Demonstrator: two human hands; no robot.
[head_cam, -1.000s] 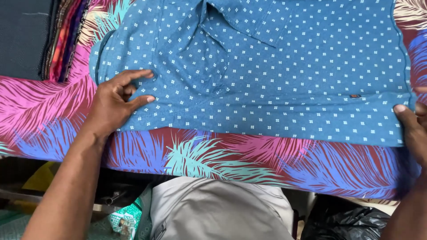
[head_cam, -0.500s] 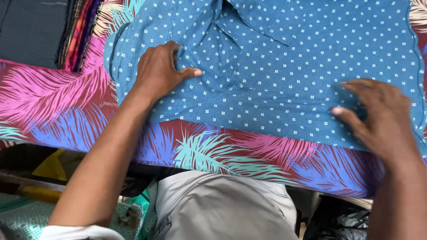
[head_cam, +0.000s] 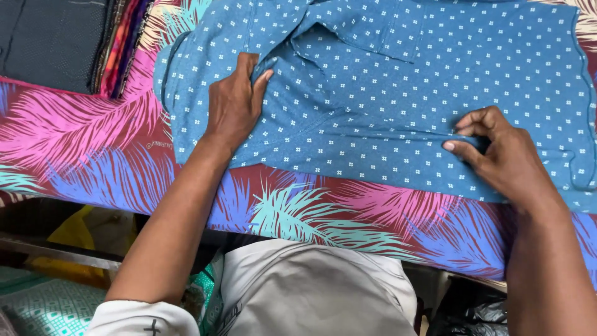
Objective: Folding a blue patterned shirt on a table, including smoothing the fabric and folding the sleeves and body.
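A counter covered in a cloth printed with pink, teal and blue palm fronds on dark red fills most of the view, its near edge running just below both hands. Under that edge, dim clutter shows: something yellow at the lower left and a dark bag at the lower right. On the cloth lies a blue shirt dotted with small white marks, spread flat, reaching from beyond the left hand to past the right hand. A stack of folded fabrics, dark and multicoloured, sits well to the left of the left hand.

The left hand rests on the shirt near its collar, its grip narrow, thumb and fingers pinching a ridge of the blue cloth. The right hand presses the shirt's lower part, its grip closed on a small fold between thumb and forefinger.

Half a second ago the right hand hovered with fingers spread above the shirt; now it has come down and pinched. The left hand has slid further up toward the collar.
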